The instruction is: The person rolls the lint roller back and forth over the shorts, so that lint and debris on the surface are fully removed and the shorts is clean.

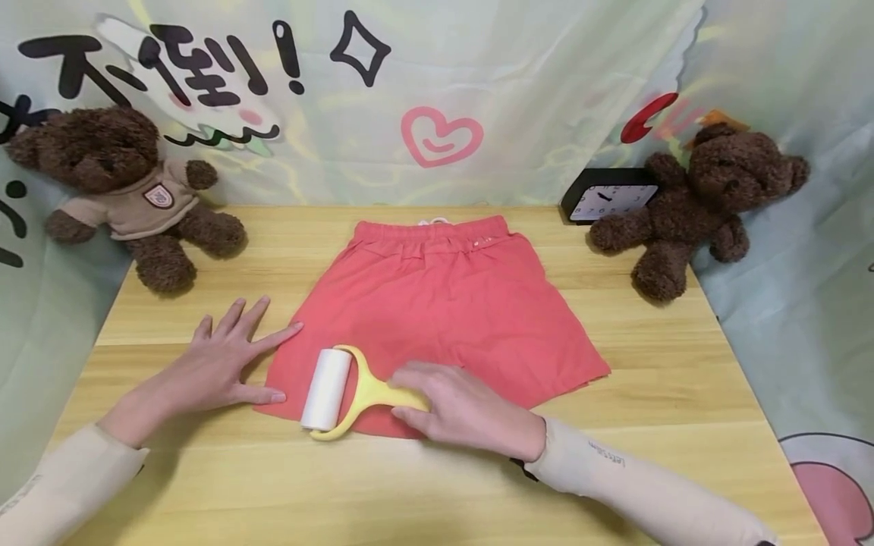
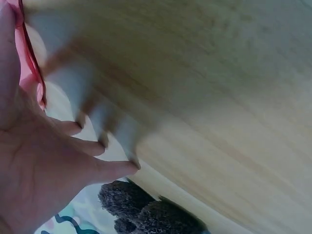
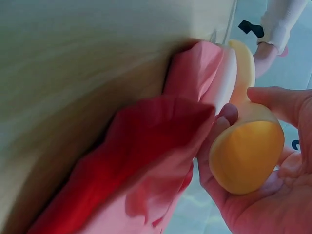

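Observation:
Red shorts [image 1: 437,303] lie spread on the wooden table, waistband toward the back wall. My right hand [image 1: 457,402] grips the yellow handle of a lint roller [image 1: 326,390], whose white cylinder rests on the lower left leg of the shorts. In the right wrist view the lint roller [image 3: 248,156] shows its handle end within the curled fingers, beside the red hem. My left hand [image 1: 218,360] has its fingers spread, with thumb and index fingertip on the left edge of the shorts. The left wrist view shows that hand [image 2: 44,156] over the table.
A brown teddy bear [image 1: 150,205] in a beige shirt sits at the back left. Another brown bear [image 1: 690,205] leans beside a black clock [image 1: 608,199] at the back right. A printed curtain [image 1: 519,91] hangs behind the table [image 1: 655,425].

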Action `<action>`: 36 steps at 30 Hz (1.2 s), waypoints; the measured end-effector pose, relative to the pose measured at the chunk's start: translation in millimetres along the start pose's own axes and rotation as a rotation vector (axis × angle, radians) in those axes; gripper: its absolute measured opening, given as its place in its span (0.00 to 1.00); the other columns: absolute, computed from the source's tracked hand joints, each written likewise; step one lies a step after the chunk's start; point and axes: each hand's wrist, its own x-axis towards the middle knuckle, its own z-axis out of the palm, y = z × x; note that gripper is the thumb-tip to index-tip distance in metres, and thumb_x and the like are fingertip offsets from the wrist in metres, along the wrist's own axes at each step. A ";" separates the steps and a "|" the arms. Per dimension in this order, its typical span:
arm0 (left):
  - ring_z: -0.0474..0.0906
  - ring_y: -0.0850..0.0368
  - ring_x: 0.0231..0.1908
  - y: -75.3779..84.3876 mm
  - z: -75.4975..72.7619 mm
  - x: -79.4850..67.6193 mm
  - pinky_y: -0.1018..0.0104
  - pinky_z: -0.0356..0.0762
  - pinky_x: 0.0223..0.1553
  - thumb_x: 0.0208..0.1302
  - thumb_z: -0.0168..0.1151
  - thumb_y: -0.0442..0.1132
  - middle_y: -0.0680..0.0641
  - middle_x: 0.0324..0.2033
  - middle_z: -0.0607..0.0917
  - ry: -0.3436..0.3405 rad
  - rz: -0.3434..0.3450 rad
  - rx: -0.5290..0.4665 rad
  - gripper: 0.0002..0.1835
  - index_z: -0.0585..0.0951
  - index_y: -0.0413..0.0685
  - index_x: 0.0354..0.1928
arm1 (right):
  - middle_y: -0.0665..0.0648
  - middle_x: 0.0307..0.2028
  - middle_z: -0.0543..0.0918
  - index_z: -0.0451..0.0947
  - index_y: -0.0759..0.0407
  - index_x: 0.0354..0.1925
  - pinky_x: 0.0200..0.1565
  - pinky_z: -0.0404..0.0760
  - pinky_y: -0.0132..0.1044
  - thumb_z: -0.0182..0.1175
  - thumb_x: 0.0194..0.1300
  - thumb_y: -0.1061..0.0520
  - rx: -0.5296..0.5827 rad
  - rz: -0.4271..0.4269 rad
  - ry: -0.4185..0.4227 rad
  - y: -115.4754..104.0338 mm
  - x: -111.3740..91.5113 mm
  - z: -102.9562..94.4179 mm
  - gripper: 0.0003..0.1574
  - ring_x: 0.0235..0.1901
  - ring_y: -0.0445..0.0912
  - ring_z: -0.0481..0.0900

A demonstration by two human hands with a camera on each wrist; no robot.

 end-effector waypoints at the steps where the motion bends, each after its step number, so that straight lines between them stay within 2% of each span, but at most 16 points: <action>1: 0.49 0.13 0.77 1.0 -1.2 -0.3 0.08 0.49 0.60 0.56 0.75 0.77 0.28 0.84 0.50 -0.001 -0.007 0.000 0.58 0.63 0.72 0.86 | 0.41 0.41 0.79 0.86 0.50 0.55 0.42 0.80 0.30 0.73 0.74 0.54 -0.003 -0.007 0.001 1.0 -0.5 -1.0 0.13 0.36 0.37 0.75; 7: 0.47 0.14 0.77 1.8 -0.1 -0.7 0.08 0.47 0.61 0.55 0.76 0.77 0.29 0.85 0.49 -0.005 -0.018 -0.015 0.60 0.61 0.72 0.87 | 0.40 0.41 0.80 0.86 0.50 0.56 0.44 0.81 0.31 0.72 0.75 0.54 -0.011 -0.014 -0.011 8.6 -10.9 -10.3 0.14 0.37 0.37 0.76; 13: 0.48 0.13 0.77 4.2 1.4 -0.1 0.08 0.48 0.60 0.55 0.76 0.76 0.28 0.84 0.50 0.003 -0.006 -0.002 0.60 0.62 0.69 0.87 | 0.41 0.45 0.82 0.86 0.50 0.57 0.45 0.83 0.32 0.73 0.75 0.53 -0.044 -0.035 -0.036 17.9 -25.9 -27.4 0.15 0.39 0.36 0.77; 18: 0.48 0.13 0.77 9.3 -3.9 0.7 0.06 0.51 0.58 0.56 0.73 0.78 0.27 0.84 0.49 -0.048 -0.034 0.015 0.61 0.60 0.70 0.88 | 0.41 0.42 0.80 0.85 0.50 0.55 0.38 0.81 0.30 0.73 0.75 0.53 -0.108 -0.062 -0.060 27.0 -38.2 -45.7 0.13 0.34 0.36 0.75; 22: 0.47 0.13 0.77 11.7 -6.8 2.1 0.06 0.51 0.58 0.56 0.72 0.79 0.27 0.84 0.48 -0.077 -0.050 0.010 0.61 0.59 0.70 0.88 | 0.40 0.41 0.79 0.86 0.48 0.56 0.39 0.81 0.32 0.73 0.75 0.52 -0.126 -0.047 -0.076 34.3 -47.5 -59.0 0.14 0.33 0.35 0.74; 31: 0.44 0.15 0.79 10.3 -4.2 2.2 0.06 0.47 0.60 0.57 0.74 0.76 0.29 0.85 0.46 -0.059 -0.046 0.009 0.63 0.55 0.67 0.89 | 0.43 0.49 0.86 0.88 0.49 0.59 0.41 0.86 0.38 0.72 0.76 0.48 -0.209 -0.075 -0.022 50.9 -70.0 -81.7 0.18 0.38 0.35 0.82; 36: 0.43 0.16 0.79 9.2 -3.3 0.9 0.06 0.46 0.61 0.57 0.74 0.76 0.30 0.86 0.45 -0.065 -0.055 0.007 0.64 0.54 0.67 0.90 | 0.44 0.51 0.87 0.88 0.50 0.59 0.45 0.88 0.40 0.73 0.76 0.50 -0.199 -0.096 0.004 62.6 -82.2 -89.5 0.17 0.43 0.37 0.85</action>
